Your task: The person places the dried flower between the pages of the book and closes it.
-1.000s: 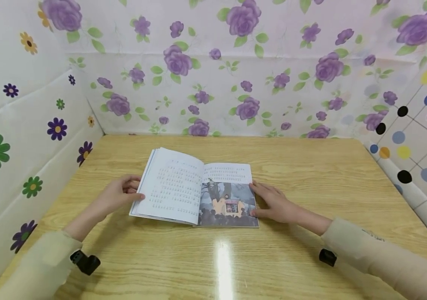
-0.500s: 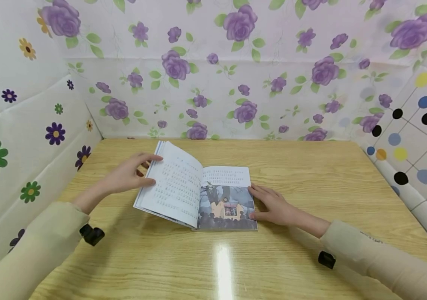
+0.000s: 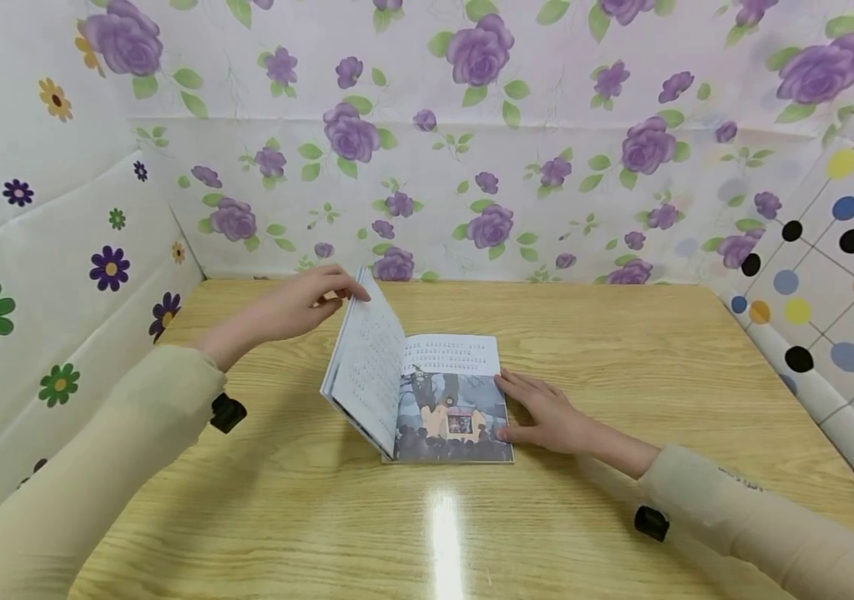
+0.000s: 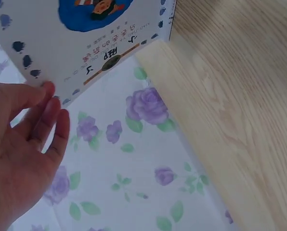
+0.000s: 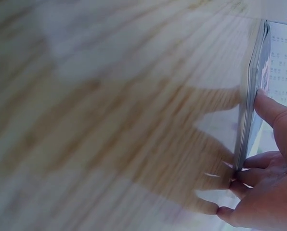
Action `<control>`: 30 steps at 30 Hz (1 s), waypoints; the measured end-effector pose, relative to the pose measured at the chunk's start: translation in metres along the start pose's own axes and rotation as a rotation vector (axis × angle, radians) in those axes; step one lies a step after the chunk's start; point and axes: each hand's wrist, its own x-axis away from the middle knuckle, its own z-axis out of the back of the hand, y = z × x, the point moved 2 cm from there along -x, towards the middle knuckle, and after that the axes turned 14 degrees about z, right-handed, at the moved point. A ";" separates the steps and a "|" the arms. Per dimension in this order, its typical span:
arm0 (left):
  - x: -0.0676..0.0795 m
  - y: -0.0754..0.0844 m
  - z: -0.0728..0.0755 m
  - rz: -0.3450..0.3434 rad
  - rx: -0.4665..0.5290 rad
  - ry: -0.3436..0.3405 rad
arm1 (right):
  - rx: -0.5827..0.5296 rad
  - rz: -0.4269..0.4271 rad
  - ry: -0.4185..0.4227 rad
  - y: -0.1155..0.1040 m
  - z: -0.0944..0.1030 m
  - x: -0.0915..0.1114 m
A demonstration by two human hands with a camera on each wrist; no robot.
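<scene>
An open picture book (image 3: 451, 417) lies on the wooden table, its right page showing a dark illustration below lines of text. Its left half stands raised and steeply tilted. My left hand (image 3: 307, 302) pinches the top outer corner of that raised half between thumb and fingers. The left wrist view shows the white outer cover (image 4: 76, 43), with a blue picture and small dark footprints, held at its corner. My right hand (image 3: 550, 412) rests on the right page's outer edge, fingers extended. In the right wrist view, its thumb and fingers touch the edge of the page stack (image 5: 252, 96).
The wooden table (image 3: 621, 350) extends around the book, with a bright light reflection in front of it. Behind stands a floral cloth wall (image 3: 427, 167). Patterned cloth also stands at both sides. Each wrist carries a small black camera.
My left hand has moved from the book's left edge up and to the right, lifting the left half from lying nearly flat to steeply tilted. The right hand stays in place.
</scene>
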 end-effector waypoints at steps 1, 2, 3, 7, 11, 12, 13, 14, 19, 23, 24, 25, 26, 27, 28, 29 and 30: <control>-0.004 0.003 -0.001 -0.010 -0.014 0.010 | -0.001 0.003 0.001 0.000 0.000 0.000; -0.008 0.006 -0.003 -0.018 -0.022 0.022 | -0.003 0.008 0.000 0.000 0.000 0.000; -0.012 0.008 -0.005 -0.027 -0.025 0.033 | -0.005 0.014 -0.001 0.000 0.001 0.000; -0.027 0.017 -0.012 -0.101 0.015 0.050 | -0.024 0.037 -0.021 -0.001 0.004 -0.002; -0.041 0.026 -0.016 -0.228 0.012 0.048 | -0.028 0.042 -0.038 -0.001 0.006 -0.003; -0.044 0.029 -0.017 -0.258 -0.002 0.040 | -0.028 0.044 -0.037 -0.001 0.006 -0.003; -0.048 0.032 -0.018 -0.280 -0.029 0.030 | -0.027 0.046 -0.036 0.000 0.006 -0.003; -0.052 0.035 -0.018 -0.300 -0.053 0.018 | -0.026 0.048 -0.036 0.000 0.006 -0.003; -0.074 0.049 -0.024 -0.315 -0.179 -0.040 | -0.035 0.065 -0.027 0.000 0.007 -0.005; -0.094 0.057 -0.034 -0.315 -0.230 -0.060 | -0.032 0.075 -0.018 0.003 0.006 -0.004; -0.098 0.059 -0.038 -0.314 -0.233 -0.069 | -0.034 0.076 -0.015 0.003 0.006 -0.003; -0.103 0.062 -0.042 -0.317 -0.234 -0.081 | -0.034 0.078 -0.012 0.004 0.005 -0.002; -0.107 0.064 -0.046 -0.315 -0.229 -0.096 | -0.035 0.079 -0.009 0.004 0.005 -0.001; -0.110 0.066 -0.051 -0.314 -0.223 -0.110 | -0.041 0.079 -0.004 0.004 0.004 0.000; -0.113 0.068 -0.055 -0.312 -0.218 -0.123 | -0.045 0.080 -0.002 0.004 0.004 0.000; -0.116 0.070 -0.060 -0.313 -0.221 -0.132 | -0.049 0.081 0.001 0.004 0.003 0.001; -0.118 0.072 -0.064 -0.315 -0.220 -0.140 | -0.052 0.082 0.005 0.004 0.003 0.001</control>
